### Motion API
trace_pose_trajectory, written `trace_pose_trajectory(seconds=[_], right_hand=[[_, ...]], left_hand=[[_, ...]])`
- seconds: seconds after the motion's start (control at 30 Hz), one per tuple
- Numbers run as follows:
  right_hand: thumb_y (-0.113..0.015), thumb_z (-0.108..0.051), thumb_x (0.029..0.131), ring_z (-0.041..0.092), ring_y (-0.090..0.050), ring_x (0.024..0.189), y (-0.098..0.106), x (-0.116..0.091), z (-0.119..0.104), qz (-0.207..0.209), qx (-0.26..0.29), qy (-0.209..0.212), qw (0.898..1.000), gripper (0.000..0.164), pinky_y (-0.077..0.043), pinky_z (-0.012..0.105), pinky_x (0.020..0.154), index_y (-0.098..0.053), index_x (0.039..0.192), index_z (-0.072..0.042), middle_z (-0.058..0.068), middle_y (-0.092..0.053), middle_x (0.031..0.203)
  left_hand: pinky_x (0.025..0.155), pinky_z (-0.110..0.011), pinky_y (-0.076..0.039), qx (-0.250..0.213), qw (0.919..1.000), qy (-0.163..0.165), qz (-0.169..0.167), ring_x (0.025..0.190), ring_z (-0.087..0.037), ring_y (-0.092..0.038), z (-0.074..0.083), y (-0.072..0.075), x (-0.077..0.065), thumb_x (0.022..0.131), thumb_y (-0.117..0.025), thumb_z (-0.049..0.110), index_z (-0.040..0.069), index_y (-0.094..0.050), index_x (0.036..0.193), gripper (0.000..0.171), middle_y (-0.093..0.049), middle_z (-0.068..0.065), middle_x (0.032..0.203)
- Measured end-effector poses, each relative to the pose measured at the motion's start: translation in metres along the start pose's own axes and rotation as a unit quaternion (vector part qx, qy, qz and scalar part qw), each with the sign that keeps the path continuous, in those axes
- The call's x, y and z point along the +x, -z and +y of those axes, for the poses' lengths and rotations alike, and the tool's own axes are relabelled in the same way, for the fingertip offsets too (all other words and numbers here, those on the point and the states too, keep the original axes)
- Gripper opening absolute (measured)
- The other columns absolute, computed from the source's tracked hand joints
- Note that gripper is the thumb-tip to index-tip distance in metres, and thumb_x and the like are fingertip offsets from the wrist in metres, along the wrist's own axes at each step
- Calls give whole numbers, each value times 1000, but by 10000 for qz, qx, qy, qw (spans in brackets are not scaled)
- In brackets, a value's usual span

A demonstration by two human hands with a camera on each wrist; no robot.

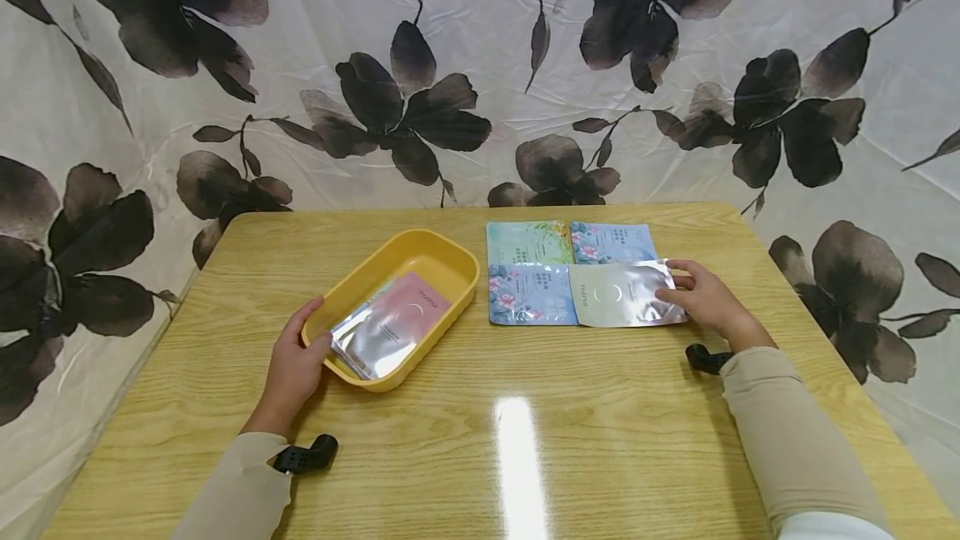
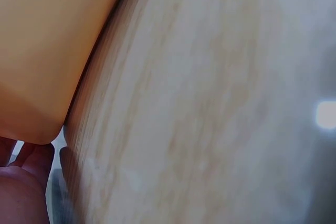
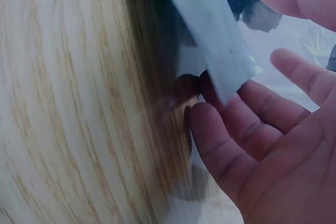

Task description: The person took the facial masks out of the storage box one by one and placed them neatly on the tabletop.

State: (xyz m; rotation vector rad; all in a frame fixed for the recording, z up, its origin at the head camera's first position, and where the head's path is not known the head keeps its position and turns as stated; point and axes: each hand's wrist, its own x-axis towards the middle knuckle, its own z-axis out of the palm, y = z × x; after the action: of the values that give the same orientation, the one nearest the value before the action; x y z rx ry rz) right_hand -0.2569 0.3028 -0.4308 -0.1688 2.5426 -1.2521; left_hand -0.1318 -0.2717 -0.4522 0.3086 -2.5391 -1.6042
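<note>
My left hand grips the near left corner of a yellow plastic basket, thumb over the rim; in the left wrist view, fingertips show beside the basket wall. Inside lie several packets, a pink and silver face mask packet on top. My right hand is at the right end of a pale green and silver face mask packet. In the right wrist view, fingers touch the corner of that packet while the thumb stands apart from it.
Beside and behind the silver packet lie a blue flowered packet, a green one and another blue one. The wooden table ends at a flower-printed curtain. A light reflection marks the table's front middle.
</note>
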Motion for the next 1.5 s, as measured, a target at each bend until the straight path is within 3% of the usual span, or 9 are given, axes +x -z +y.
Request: trace_pose_trajectory(seconds=[0.13, 0.47, 0.6, 0.67, 0.83, 0.93, 1.17, 1.37, 1.5], right_hand=[[-60, -22, 102, 51, -38, 133, 1, -2, -2, 19, 10, 29, 10000, 73, -39, 57, 103, -20, 153, 11, 41, -34, 146], [-60, -24, 102, 50, -38, 134, 7, -3, -1, 182, -76, -14, 9998, 71, -34, 59, 106, -24, 152, 12, 37, -38, 146], [-60, -20, 101, 47, -37, 136, 6, -3, -6, 311, 217, 36, 9993, 72, -35, 57, 106, -21, 153, 10, 35, -37, 148], [-60, -19, 101, 45, -39, 135, 4, -3, -10, 391, 368, 87, 9985, 72, -39, 51, 105, -21, 154, 9, 33, -37, 149], [-62, -15, 100, 33, -52, 125, -4, 0, -22, 540, 666, 365, 9956, 66, -46, 20, 90, -29, 152, 8, 29, -42, 148], [-62, -14, 100, 25, -54, 121, -12, 4, -33, 480, 892, 597, 9931, 63, -46, 14, 83, -32, 151, 7, 27, -44, 147], [-63, -9, 99, 38, -50, 128, -36, 18, -75, -41, 1125, 1166, 9868, 55, -48, 24, 92, -40, 147, 6, 26, -45, 146], [-65, -5, 96, 39, -50, 129, -61, 33, -116, -770, 1069, 1681, 9769, 54, -47, 41, 100, -45, 144, 7, 24, -46, 146], [-66, -4, 95, 38, -48, 131, -75, 37, -136, -1097, 1164, 1861, 9694, 56, -45, 45, 101, -43, 145, 6, 24, -43, 149]], left_hand=[[110, -46, -31, 29, 10000, 15, 14, 141, -32, -30, -1, 0, 0, 100, -48, 7, 9, -31, 158, 60, -26, -18, 160], [112, -48, -29, 54, 10000, -51, 50, 143, -33, -29, 1, -1, 1, 99, -47, 8, 8, -33, 157, 59, -28, -17, 160], [112, -53, -28, 47, 9999, -75, 56, 143, -34, -28, 2, -1, 2, 99, -47, 8, 7, -33, 157, 59, -27, -17, 160], [112, -52, -28, 28, 10000, -56, 53, 143, -34, -28, 2, -1, 2, 99, -47, 8, 8, -33, 157, 59, -27, -17, 160], [111, -47, -30, 26, 10000, -19, -12, 143, -32, -29, 2, 0, 3, 100, -47, 8, 9, -31, 158, 60, -26, -17, 161], [112, -48, -30, 28, 10000, -15, -18, 143, -33, -28, 1, 1, 2, 100, -48, 9, 9, -31, 158, 60, -25, -18, 161], [111, -51, -28, 65, 9999, -116, 37, 142, -34, -29, -2, 1, 2, 100, -47, 10, 7, -33, 157, 59, -27, -18, 160], [112, -50, -27, -30, 10000, -39, 28, 142, -33, -28, -2, 1, 1, 99, -48, 9, 8, -32, 157, 60, -27, -18, 160], [111, -43, -29, -37, 10000, 16, 20, 142, -31, -29, 0, 0, 1, 100, -48, 9, 9, -32, 157, 60, -27, -17, 160]])
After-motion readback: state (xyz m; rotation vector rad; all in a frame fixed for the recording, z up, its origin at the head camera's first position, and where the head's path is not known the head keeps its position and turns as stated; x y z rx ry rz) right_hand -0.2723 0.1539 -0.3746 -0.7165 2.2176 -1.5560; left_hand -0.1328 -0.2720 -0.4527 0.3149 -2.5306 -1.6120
